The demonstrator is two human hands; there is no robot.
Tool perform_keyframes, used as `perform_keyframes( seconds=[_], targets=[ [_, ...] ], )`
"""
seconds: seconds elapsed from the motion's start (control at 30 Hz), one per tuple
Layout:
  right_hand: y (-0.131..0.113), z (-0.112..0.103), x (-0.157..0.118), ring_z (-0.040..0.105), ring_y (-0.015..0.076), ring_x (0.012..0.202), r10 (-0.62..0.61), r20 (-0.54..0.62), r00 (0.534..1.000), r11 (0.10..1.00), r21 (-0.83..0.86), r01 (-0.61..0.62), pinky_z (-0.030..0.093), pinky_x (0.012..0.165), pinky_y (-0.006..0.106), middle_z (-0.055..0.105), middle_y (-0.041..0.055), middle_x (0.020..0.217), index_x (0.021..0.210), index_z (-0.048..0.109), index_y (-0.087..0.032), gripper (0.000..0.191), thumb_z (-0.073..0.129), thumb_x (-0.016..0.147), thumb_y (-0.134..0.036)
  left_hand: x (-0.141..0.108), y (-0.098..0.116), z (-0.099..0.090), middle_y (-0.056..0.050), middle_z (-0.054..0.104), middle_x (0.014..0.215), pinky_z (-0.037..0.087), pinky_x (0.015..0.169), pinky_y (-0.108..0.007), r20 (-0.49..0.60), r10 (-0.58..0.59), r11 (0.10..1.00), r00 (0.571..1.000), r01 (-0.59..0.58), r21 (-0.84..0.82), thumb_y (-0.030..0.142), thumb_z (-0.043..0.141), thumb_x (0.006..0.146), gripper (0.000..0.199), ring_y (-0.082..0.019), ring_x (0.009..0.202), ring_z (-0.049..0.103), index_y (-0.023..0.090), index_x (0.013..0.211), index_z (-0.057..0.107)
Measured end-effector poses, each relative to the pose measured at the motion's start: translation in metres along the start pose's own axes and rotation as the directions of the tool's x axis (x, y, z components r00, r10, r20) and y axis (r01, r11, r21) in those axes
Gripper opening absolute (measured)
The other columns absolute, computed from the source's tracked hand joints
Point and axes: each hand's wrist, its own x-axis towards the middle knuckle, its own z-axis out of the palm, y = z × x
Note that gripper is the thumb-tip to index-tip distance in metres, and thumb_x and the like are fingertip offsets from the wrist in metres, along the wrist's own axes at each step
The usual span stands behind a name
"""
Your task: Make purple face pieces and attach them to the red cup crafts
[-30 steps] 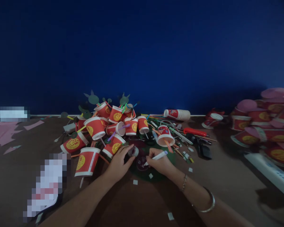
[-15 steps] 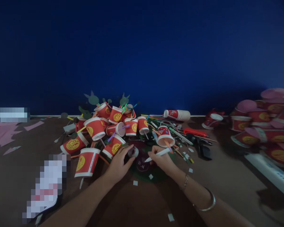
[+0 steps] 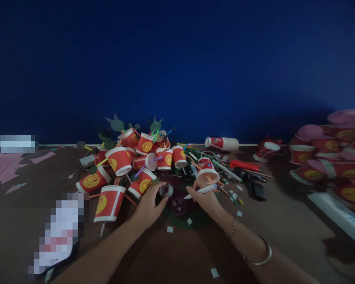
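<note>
My left hand (image 3: 150,204) is curled around a small round thing (image 3: 166,191) with a pale side and a dark middle; its kind is hard to make out. A white marker pen (image 3: 205,189) is gripped in my right hand (image 3: 205,199), its tip pointing left. Below the tip and apart from it lies a dark paper disc (image 3: 178,206) with a simple face drawn in pale lines. The disc rests on a dark green round mat or sheet (image 3: 192,221). Red-and-white paper cups (image 3: 109,203) with straws crowd beside and beyond my left hand.
A cup on its rim (image 3: 207,170), pens and a red-handled tool (image 3: 245,165) lie beyond my right hand. Stacked cups (image 3: 221,143) are at the wall. A power strip (image 3: 339,215) and more cups (image 3: 328,148) stand right; pink paper (image 3: 2,167) lies left. White scraps (image 3: 214,273) are scattered.
My right hand has shifted slightly right, lifting the marker tip away from the dark disc, so more of its drawn face shows. My left hand stays in place.
</note>
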Motion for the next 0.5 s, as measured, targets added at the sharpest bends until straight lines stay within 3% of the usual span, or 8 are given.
perform_keyframes(
  seconds=[0.2, 0.5],
  targets=[
    [0.0077, -0.0011, 0.0016, 0.034, 0.0092, 0.043, -0.035, -0.001, 0.999, 0.992, -0.118, 0.034, 0.025, 0.041, 0.021, 0.037, -0.0073, 0.043, 0.049, 0.035, -0.022, 0.02, 0.051, 0.061, -0.024, 0.0007, 0.0007, -0.0002, -0.011, 0.057, 0.115, 0.042, 0.094, -0.043, -0.005, 0.026, 1.0, 1.0, -0.026, 0.013, 0.018, 0.052, 0.08, 0.035, -0.023, 0.109, 0.052, 0.019, 0.115, 0.048],
    [0.007, -0.0007, -0.001, 0.037, 0.0087, 0.039, 0.039, 0.076, 0.996, 0.99, -0.136, -0.028, 0.025, 0.039, 0.02, 0.039, -0.0073, 0.039, 0.049, 0.033, -0.022, 0.018, 0.048, 0.06, -0.023, 0.0007, 0.0001, 0.0001, -0.011, 0.058, 0.113, 0.042, 0.093, -0.044, -0.012, 0.048, 0.999, 0.999, -0.048, 0.01, 0.016, 0.052, 0.079, 0.035, -0.023, 0.108, 0.053, 0.019, 0.114, 0.049]
  ],
)
